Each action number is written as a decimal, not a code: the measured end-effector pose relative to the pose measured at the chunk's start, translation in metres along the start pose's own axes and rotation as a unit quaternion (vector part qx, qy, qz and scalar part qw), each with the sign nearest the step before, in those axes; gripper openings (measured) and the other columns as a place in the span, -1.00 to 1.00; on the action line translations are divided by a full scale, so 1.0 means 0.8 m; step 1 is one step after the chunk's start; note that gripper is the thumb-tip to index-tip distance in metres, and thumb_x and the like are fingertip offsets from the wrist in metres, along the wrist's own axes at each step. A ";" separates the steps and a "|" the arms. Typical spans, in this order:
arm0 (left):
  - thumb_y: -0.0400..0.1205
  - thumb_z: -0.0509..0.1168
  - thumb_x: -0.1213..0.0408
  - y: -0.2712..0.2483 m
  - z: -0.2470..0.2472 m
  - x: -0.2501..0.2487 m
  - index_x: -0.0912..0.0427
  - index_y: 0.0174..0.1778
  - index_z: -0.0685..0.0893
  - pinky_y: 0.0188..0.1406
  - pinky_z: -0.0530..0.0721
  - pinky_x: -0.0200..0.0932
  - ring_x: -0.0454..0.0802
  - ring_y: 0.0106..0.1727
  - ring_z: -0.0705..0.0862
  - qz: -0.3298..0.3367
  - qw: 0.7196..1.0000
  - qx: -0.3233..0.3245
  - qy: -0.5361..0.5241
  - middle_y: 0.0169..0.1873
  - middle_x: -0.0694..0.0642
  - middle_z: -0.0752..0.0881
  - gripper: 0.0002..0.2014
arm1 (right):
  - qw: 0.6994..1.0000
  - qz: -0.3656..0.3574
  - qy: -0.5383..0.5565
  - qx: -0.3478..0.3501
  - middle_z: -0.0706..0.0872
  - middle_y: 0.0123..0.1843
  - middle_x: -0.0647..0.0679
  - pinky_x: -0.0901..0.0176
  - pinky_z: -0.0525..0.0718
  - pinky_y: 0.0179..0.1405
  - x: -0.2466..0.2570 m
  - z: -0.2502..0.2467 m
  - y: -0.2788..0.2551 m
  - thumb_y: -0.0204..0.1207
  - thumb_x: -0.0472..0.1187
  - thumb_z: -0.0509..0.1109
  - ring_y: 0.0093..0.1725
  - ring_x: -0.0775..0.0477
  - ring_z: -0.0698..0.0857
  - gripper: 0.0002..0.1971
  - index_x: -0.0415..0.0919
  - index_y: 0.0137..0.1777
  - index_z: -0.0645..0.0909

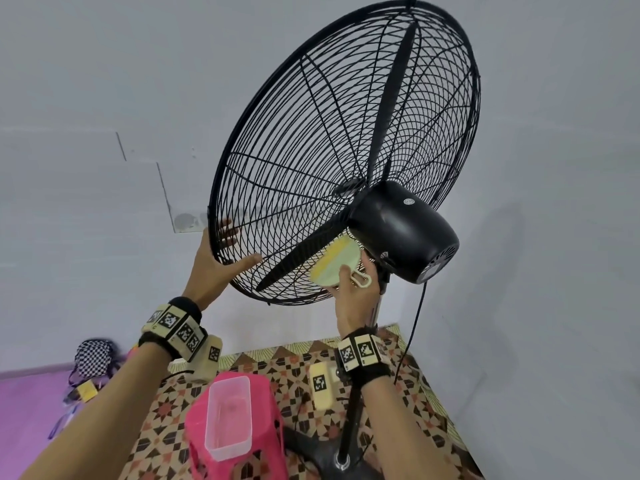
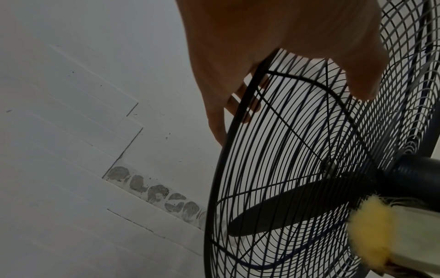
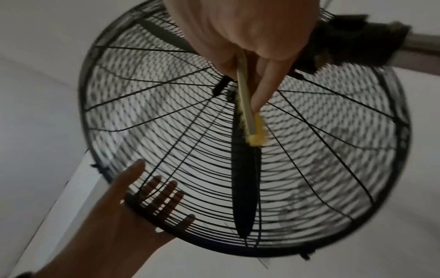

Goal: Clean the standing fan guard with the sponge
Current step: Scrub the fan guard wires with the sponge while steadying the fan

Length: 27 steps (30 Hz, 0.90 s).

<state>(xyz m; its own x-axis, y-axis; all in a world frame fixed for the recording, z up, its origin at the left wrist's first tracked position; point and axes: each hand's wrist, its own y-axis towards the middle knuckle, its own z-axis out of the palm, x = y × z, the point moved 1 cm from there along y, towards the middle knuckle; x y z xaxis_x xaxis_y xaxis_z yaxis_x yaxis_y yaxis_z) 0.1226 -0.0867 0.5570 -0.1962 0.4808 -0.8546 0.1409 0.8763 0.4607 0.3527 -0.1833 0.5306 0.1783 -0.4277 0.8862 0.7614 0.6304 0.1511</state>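
Note:
A black standing fan has a round wire guard (image 1: 346,133) tilted up toward the wall, with a black motor housing (image 1: 401,230) behind it. My left hand (image 1: 235,251) grips the guard's lower left rim (image 2: 214,188), thumb on the back side and fingers on the front. My right hand (image 1: 349,282) holds a yellow and pale green sponge (image 1: 334,263) with a loop handle. The sponge presses on the back of the guard beside the motor housing. In the right wrist view the sponge (image 3: 250,116) lies edge-on against the wires over a black blade (image 3: 245,188).
A pink stool (image 1: 263,445) stands below the fan with a clear plastic container (image 1: 228,417) on top. The fan pole (image 1: 353,410) rises from a base on a patterned mat (image 1: 398,393). A black cord (image 1: 412,341) hangs at right. A checkered bag (image 1: 91,356) lies at left.

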 end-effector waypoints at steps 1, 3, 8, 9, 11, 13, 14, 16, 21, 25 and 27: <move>0.27 0.66 -0.32 0.001 0.001 0.000 -0.11 0.69 0.37 0.50 0.55 0.10 -0.11 0.48 0.63 0.000 1.000 -0.001 -0.001 0.51 -0.10 0.61 0.07 | 1.000 -0.010 -0.003 0.008 0.76 0.24 0.01 -0.14 0.90 -0.11 0.004 -0.001 0.004 0.69 -0.34 0.45 0.09 0.11 0.83 -0.57 0.08 0.47 0.63; 0.28 0.66 -0.31 0.000 0.002 -0.001 -0.12 0.68 0.38 0.52 0.54 0.11 -0.08 0.50 0.62 0.004 1.000 0.000 -0.003 0.50 -0.12 0.61 0.06 | 0.999 -0.036 0.004 0.002 0.77 0.12 0.20 -0.06 0.90 -0.14 0.015 0.001 0.006 0.68 -0.36 0.45 0.01 0.25 0.83 -0.54 0.02 0.52 0.62; 0.25 0.67 -0.32 0.000 0.001 -0.001 -0.11 0.68 0.38 0.55 0.55 0.21 -0.05 0.49 0.62 0.000 1.000 -0.002 -0.007 0.51 -0.09 0.61 0.08 | 0.999 -0.028 -0.013 -0.023 0.76 0.01 0.25 -0.23 0.89 -0.14 -0.002 0.013 0.001 0.68 -0.39 0.44 -0.11 0.34 0.82 -0.54 -0.09 0.55 0.63; 0.25 0.66 -0.32 -0.001 0.000 -0.001 -0.11 0.68 0.38 0.55 0.55 0.23 -0.05 0.50 0.62 -0.003 1.000 -0.003 -0.008 0.51 -0.08 0.60 0.08 | 0.999 -0.014 -0.023 -0.020 0.75 0.01 0.19 -0.29 0.89 -0.14 -0.005 0.012 0.000 0.68 -0.37 0.44 -0.16 0.33 0.82 -0.55 -0.06 0.53 0.63; 0.26 0.67 -0.31 -0.003 0.000 0.000 -0.12 0.68 0.38 0.57 0.55 0.27 -0.05 0.51 0.61 -0.004 1.000 -0.004 -0.010 0.52 -0.09 0.60 0.07 | 0.999 0.003 -0.037 -0.019 0.75 0.03 0.11 -0.33 0.88 -0.13 -0.005 0.008 0.003 0.68 -0.32 0.44 -0.21 0.32 0.82 -0.57 0.01 0.50 0.65; 0.27 0.68 -0.30 -0.003 0.000 0.000 -0.13 0.67 0.39 0.57 0.55 0.26 -0.07 0.51 0.61 0.000 1.000 -0.003 -0.011 0.51 -0.11 0.60 0.06 | 0.999 -0.004 -0.041 -0.021 0.76 0.04 0.08 -0.24 0.89 -0.14 -0.003 0.005 0.009 0.68 -0.32 0.43 -0.23 0.27 0.83 -0.57 0.02 0.50 0.63; 0.26 0.68 -0.30 -0.002 0.001 0.000 -0.13 0.66 0.40 0.57 0.56 0.25 -0.08 0.51 0.61 0.001 1.000 -0.002 -0.012 0.51 -0.12 0.61 0.06 | 0.999 -0.020 -0.038 -0.023 0.77 0.04 0.11 -0.16 0.89 -0.15 0.000 0.006 0.011 0.68 -0.32 0.42 -0.21 0.23 0.84 -0.56 0.01 0.52 0.62; 0.25 0.68 -0.31 -0.002 0.003 -0.001 -0.12 0.66 0.41 0.56 0.56 0.22 -0.09 0.50 0.62 0.000 1.000 0.000 -0.014 0.50 -0.11 0.62 0.07 | 0.997 -0.059 -0.038 -0.035 0.82 -0.05 0.25 -0.06 0.88 -0.16 0.005 0.009 0.009 0.68 -0.30 0.43 -0.12 0.17 0.86 -0.56 0.02 0.52 0.63; 0.27 0.65 -0.32 -0.004 -0.001 -0.001 -0.10 0.69 0.37 0.51 0.55 0.14 -0.07 0.50 0.62 0.006 1.000 0.002 -0.008 0.53 -0.07 0.60 0.08 | 0.995 -0.060 -0.084 -0.009 0.72 -0.22 0.51 0.07 0.87 -0.09 -0.016 0.009 0.010 0.68 -0.31 0.44 -0.10 0.28 0.83 -0.57 -0.09 0.54 0.65; 0.28 0.64 -0.32 -0.005 -0.001 -0.002 -0.11 0.71 0.34 0.46 0.53 0.04 -0.12 0.49 0.61 0.007 1.000 0.012 -0.002 0.53 -0.09 0.59 0.09 | 0.988 -0.098 -0.121 0.002 0.63 -0.07 0.47 0.60 0.62 -0.26 0.004 -0.001 0.018 0.70 -0.34 0.42 -0.14 0.61 0.69 -0.57 -0.14 0.56 0.63; 0.27 0.64 -0.32 -0.005 0.003 -0.004 -0.09 0.71 0.34 0.42 0.52 -0.07 -0.20 0.48 0.60 0.012 1.000 0.011 -0.005 0.53 -0.10 0.58 0.10 | 0.981 -0.142 -0.132 -0.008 0.67 -0.09 0.46 0.59 0.62 -0.27 0.012 0.001 0.020 0.71 -0.31 0.42 -0.16 0.55 0.71 -0.56 -0.07 0.57 0.61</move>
<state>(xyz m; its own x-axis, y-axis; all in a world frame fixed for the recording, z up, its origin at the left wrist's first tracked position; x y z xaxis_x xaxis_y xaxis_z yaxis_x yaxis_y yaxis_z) 0.1247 -0.0919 0.5577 -0.1831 0.5011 -0.8458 0.1663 0.8637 0.4757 0.3659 -0.1766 0.5419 -0.2091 -0.4010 0.8919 0.7671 0.4984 0.4039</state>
